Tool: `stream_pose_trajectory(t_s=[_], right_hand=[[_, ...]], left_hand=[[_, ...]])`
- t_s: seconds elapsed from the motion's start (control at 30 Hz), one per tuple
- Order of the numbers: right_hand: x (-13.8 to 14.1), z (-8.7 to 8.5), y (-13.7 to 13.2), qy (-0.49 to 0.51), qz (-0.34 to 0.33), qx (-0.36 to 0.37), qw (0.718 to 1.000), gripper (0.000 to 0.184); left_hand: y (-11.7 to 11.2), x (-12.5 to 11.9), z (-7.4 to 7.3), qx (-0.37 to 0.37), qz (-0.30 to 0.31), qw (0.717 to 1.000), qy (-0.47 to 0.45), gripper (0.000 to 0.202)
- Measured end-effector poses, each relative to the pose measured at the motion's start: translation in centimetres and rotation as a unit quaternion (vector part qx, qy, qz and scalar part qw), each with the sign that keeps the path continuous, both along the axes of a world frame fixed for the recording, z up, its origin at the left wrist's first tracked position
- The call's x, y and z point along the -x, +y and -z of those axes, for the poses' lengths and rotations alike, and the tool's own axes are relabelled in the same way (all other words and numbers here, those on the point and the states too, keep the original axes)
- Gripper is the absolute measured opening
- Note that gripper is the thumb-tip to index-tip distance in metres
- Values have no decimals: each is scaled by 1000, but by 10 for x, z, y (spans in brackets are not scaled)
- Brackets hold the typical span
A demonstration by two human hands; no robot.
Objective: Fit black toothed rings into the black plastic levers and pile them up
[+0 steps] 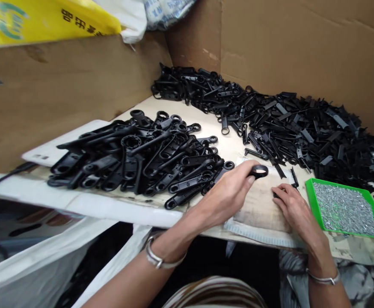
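Note:
My left hand (230,190) is closed on a black plastic part with a ring end (259,171), held just above a worn pad (260,209). Most of that part is hidden by the fingers. To its right, my right hand (291,203) has its fingers bent together over the pad, pinching a small dark piece (275,194) too covered to name. A slim black piece (294,177) lies just beyond the right hand. Left of my left hand spreads a heap of black ring-ended plastic parts (151,149).
A green tray (315,204) of small silver screws or pins stands on the right. Behind lies a long pile of black plastic parts (302,128) against cardboard walls (286,47). A black cable (1,184) hangs over the table's left edge, and a yellow bag (48,21) rests above.

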State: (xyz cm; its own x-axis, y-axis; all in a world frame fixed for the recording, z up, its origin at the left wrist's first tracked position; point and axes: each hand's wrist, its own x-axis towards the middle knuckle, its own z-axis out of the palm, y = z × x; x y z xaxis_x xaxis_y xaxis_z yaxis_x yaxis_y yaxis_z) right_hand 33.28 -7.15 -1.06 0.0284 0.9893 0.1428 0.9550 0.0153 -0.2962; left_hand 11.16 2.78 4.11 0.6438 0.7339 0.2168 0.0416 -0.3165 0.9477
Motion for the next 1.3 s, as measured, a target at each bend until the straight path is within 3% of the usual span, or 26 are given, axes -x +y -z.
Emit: stream_pose_trajectory(t_s=[0.03, 0.07, 0.13, 0.17, 0.23, 0.33, 0.43, 0.53, 0.63, 0.77, 0.93, 1.03, 1.13, 1.3], right_hand=[[0, -2, 0, 17, 14, -2, 1000, 26], [-1, -4, -1, 39, 32, -11, 999, 27], [0, -8, -4, 104, 67, -40, 991, 28], [0, -9, -5, 150, 83, -57, 984, 28], [4, -9, -9, 259, 112, -79, 956, 30], [17, -9, -14, 405, 141, -92, 899, 36], [36, -10, -13, 447, 128, -121, 877, 34], [52, -12, -8, 385, 93, -176, 901, 25], [62, -14, -2, 298, 64, -231, 924, 23], [69, -14, 4, 234, 59, -267, 933, 22], [73, -10, 6, 174, 61, -262, 947, 21], [74, -10, 5, 147, 43, -250, 956, 22], [74, -11, 3, 138, 29, -249, 958, 23], [74, -9, -1, 180, 27, -238, 954, 24]], left_hand=[[-7, 2, 2, 134, 0, 989, -69, 26], [-13, 4, 5, 262, 2, 956, -134, 32], [-22, 2, 12, 447, 8, 866, -223, 43], [-25, 0, 16, 494, 11, 835, -243, 49], [-30, -5, 22, 520, 12, 816, -251, 62], [-35, -14, 26, 510, 24, 824, -245, 70], [-37, -19, 28, 507, 41, 823, -253, 49], [-37, -20, 29, 492, 36, 833, -248, 36], [-37, -18, 28, 474, 26, 849, -231, 35], [-39, -18, 28, 459, 17, 863, -210, 49], [-45, -18, 36, 454, 12, 873, -176, 67], [-47, -17, 42, 377, 13, 917, -130, 65], [-46, -16, 43, 242, 16, 969, -53, 62], [-46, -14, 43, 86, 32, 994, 50, 59]])
